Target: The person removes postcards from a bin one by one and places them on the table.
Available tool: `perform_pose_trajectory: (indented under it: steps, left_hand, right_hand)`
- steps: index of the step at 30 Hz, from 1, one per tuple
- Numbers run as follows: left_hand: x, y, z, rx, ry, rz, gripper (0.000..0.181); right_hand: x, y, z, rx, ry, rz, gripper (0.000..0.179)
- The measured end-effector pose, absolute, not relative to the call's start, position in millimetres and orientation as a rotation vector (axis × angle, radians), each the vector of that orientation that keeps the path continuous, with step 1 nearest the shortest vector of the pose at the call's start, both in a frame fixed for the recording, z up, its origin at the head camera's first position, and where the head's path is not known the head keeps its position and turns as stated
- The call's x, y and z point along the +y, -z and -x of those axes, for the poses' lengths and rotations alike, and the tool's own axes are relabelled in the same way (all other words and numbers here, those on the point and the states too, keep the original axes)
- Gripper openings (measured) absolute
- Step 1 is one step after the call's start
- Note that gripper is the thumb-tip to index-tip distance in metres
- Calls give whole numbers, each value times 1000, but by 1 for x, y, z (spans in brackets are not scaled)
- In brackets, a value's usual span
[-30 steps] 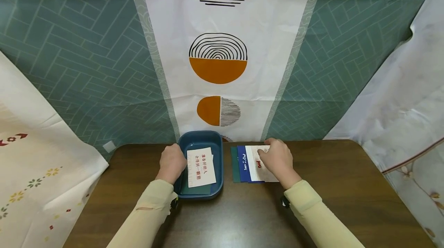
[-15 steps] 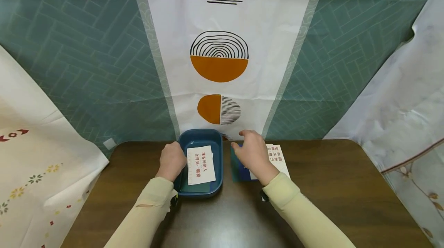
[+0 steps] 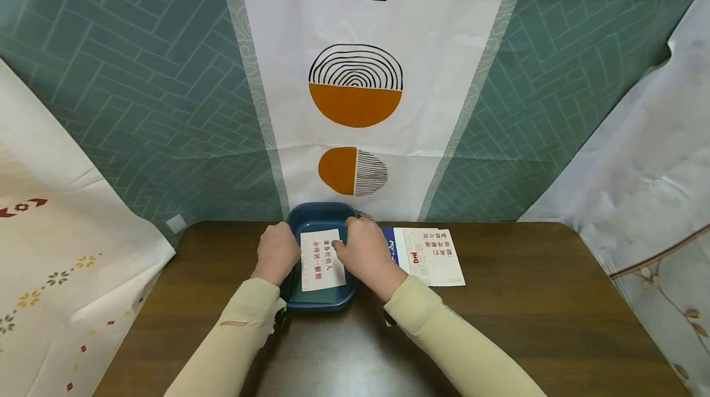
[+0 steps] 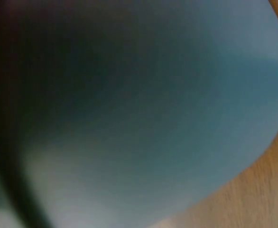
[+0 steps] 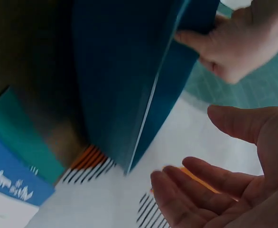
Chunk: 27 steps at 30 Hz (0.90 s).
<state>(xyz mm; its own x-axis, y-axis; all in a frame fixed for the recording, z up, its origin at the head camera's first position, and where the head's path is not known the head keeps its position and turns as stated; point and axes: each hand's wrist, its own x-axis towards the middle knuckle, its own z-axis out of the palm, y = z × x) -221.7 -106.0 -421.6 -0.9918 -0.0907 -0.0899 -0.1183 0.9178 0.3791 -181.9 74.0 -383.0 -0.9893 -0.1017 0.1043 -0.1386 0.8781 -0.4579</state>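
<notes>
At the left rim of a deep blue plastic tray (image 3: 317, 306) my left hand (image 3: 277, 254) grips the wall. In the right wrist view the thumb of the left hand (image 5: 236, 45) lies over the rim. Inside the tray lies a white card (image 3: 318, 270) with red Chinese characters, with a teal card under it. My right hand (image 3: 368, 258) is over the tray's right rim, holding nothing. Its fingers and thumb are spread apart in the right wrist view. The left wrist view shows mostly a blurred blue-grey surface close up.
Right of the tray, white cards (image 3: 444, 261) with red print overlap a blue card (image 3: 391, 243) on the brown wooden table (image 3: 532, 298). A teal card (image 5: 27, 135) shows beside them in the right wrist view. A patterned cloth (image 3: 355, 21) hangs behind the table.
My right hand has moved left, from over the loose cards to the tray's right rim. The white cards on the table have come into fuller view. My left hand keeps its grip.
</notes>
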Motion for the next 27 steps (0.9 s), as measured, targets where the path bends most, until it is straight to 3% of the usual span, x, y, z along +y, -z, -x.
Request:
perform_pose_trajectory:
  steps: [14,27]
  left_hand:
    - [-104,422,225,2985,-573,167,15]
    - [-105,423,223,3040,-583,178,16]
  right_hand:
    - [26,412,183,-3139,-608,-254,27]
    - [19,434,187,-3152,-433,-184,29]
